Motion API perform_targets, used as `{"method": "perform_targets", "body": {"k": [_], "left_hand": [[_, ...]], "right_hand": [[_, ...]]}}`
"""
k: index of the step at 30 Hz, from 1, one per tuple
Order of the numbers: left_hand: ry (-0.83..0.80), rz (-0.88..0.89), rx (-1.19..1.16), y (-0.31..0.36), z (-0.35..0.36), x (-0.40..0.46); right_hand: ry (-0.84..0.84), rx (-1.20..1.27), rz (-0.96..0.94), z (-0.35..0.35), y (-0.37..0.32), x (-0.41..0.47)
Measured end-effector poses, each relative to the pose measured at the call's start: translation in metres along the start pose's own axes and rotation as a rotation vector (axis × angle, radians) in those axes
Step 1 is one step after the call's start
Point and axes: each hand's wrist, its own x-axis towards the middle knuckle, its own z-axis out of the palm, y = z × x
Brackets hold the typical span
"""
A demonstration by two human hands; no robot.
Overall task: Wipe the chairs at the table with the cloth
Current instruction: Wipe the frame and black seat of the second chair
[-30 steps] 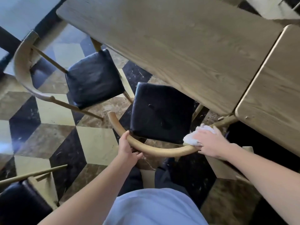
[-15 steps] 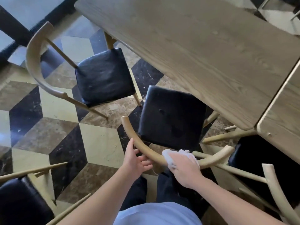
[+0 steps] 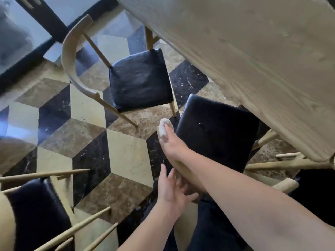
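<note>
The wooden surface (image 3: 253,60) filled the upper right. Below it, at centre, stood the chair (image 3: 217,131) with its black seat. The left hand (image 3: 172,192) clasped its curved backrest; the right hand (image 3: 172,144) pressed the white cloth (image 3: 164,129) onto the rail's left end.

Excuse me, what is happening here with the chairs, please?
A person is wiping a wooden chair that is pushed in at the table. The right hand presses a white cloth onto the left end of the curved backrest, beside the black seat cushion. The left hand holds the same backrest lower down, near the person's body. Another chair of the same kind stands further along the table, with no hand on it.
</note>
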Motion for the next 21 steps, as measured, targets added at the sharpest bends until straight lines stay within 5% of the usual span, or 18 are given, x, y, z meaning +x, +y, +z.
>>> {"method": "perform_targets", "body": {"k": [5,8,15,21], "left_hand": [[0.09,0.202,0.077,-0.025,0.015,0.003],[0.187,0.276,0.183,-0.041,0.028,0.01],[0.295,0.31,0.181,-0.049,0.04,0.018],[0.279,0.306,0.186,-0.048,0.033,0.016]], "right_hand": [[-0.209,0.012,-0.037,-0.022,0.089,-0.104],[-0.257,-0.25,-0.171,-0.065,0.155,-0.167],[-0.134,-0.874,-0.382,-0.193,0.261,-0.218],[0.005,-0.814,-0.154,-0.198,0.301,-0.224]]}}
